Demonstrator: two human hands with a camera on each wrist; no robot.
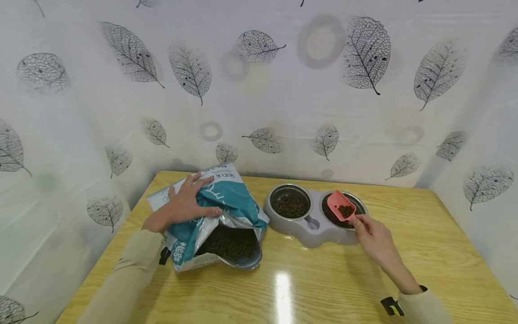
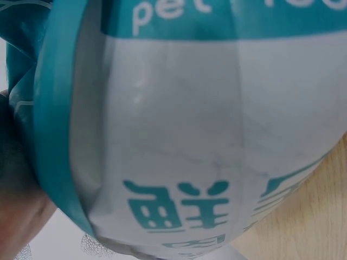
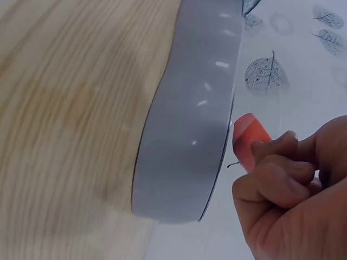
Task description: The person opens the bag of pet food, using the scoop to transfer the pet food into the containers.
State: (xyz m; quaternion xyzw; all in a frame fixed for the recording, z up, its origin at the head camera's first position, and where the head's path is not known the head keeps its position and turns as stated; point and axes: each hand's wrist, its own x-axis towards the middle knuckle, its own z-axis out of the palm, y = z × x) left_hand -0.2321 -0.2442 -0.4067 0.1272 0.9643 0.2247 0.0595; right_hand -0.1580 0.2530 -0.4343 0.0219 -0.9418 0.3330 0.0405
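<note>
A teal and white pet food bag (image 1: 238, 200) lies on its side, its mouth facing the near edge and brown kibble (image 1: 230, 243) showing inside. My left hand (image 1: 184, 202) rests on top of the bag with its fingers spread. My right hand (image 1: 374, 238) pinches the handle of a pink scoop (image 1: 336, 200), which carries some kibble. The scoop is over the right bowl (image 1: 363, 204) of a grey double feeder (image 1: 315, 236), and kibble shows in that bowl around it. In the right wrist view, curled fingers hold the scoop (image 3: 249, 135) beside the feeder's outer wall (image 3: 187, 135).
The feeder's left bowl (image 1: 309, 200), of shiny metal, also contains kibble and stands close to the bag. Everything is on a wooden table (image 1: 323, 283). A white leaf-print cloth (image 1: 283, 103) hangs behind and along both sides.
</note>
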